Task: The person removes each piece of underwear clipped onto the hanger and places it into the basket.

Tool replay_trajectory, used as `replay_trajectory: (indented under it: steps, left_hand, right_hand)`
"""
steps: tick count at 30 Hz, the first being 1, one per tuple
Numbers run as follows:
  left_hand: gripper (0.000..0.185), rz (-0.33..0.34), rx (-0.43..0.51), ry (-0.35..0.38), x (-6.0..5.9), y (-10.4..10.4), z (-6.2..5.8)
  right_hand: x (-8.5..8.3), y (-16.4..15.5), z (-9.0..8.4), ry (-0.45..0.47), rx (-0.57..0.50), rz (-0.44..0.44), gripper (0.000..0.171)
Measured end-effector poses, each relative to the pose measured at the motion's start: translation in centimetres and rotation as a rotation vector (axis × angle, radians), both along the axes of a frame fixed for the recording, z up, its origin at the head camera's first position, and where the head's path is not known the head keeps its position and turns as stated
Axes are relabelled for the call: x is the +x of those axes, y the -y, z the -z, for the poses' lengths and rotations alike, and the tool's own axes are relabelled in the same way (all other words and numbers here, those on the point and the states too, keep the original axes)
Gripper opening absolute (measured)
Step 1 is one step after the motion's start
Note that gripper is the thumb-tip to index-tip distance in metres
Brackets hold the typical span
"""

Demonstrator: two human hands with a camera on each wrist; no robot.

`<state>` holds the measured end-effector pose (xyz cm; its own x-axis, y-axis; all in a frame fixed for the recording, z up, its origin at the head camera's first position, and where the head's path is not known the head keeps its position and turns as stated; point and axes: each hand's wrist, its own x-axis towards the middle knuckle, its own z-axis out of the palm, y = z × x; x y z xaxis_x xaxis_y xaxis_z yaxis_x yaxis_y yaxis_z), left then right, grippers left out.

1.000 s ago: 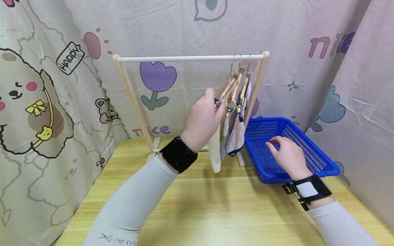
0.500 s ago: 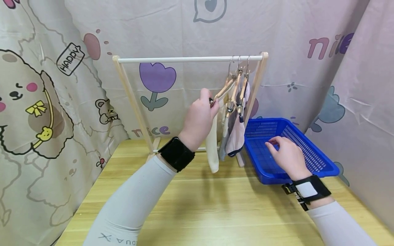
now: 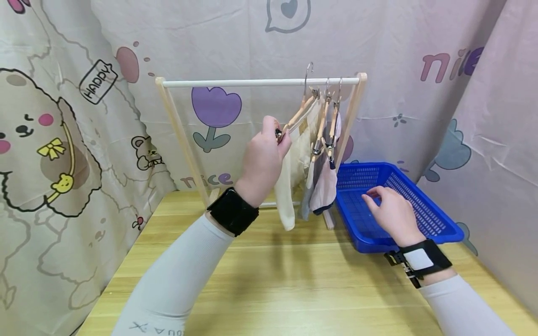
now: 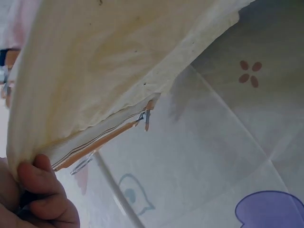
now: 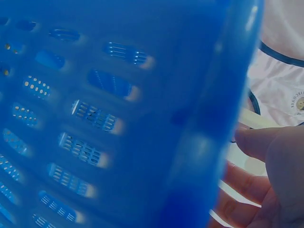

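Apparent unhooking step: left hand [image 3: 262, 158], pinching the hanger [image 3: 299, 113], should guide its hook [image 3: 306, 73], at one o'clock, clear of the rail [image 3: 235, 83]; right hand [image 3: 394, 214], loosely curved, grips nothing.

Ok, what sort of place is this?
Probably an indoor corner set up for laundry, though the wider room is hidden: a small clothes rack bears garments on hangers, a blue basket stands beside it, and cartoon-printed fabric hangs behind.

Pale grey sleeves [image 3: 168, 275], black wrist straps [image 3: 233, 212]
Dark lettering [image 3: 155, 329] marks the left sleeve; the right strap [image 3: 439, 255] carries a white patch [image 3: 421, 259] and small black fittings [image 3: 394, 258].
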<state>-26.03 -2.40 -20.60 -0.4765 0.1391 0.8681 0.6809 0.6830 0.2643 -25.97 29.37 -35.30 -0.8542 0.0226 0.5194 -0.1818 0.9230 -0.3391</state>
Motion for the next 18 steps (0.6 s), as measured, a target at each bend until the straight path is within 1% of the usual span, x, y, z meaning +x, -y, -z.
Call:
replay_trajectory:
  steps: [2, 8, 18]
  left_hand:
    - [0.015, -0.002, 0.018, 0.006, 0.4, 0.3, -0.1]
    - [0.015, 0.029, 0.062, 0.037, 1.3, 1.3, 0.0]
    - [0.015, 0.008, 0.112, 0.013, 2.4, 2.8, 1.1]
  right_hand:
    - [0.1, 0.0, -0.1, -0.003, 0.0, 0.0, 0.032]
    - [0.1, 0.0, -0.1, -0.023, -0.007, -0.009, 0.032]
    - [0.4, 0.1, 0.0, -0.003, -0.022, 0.004, 0.032]
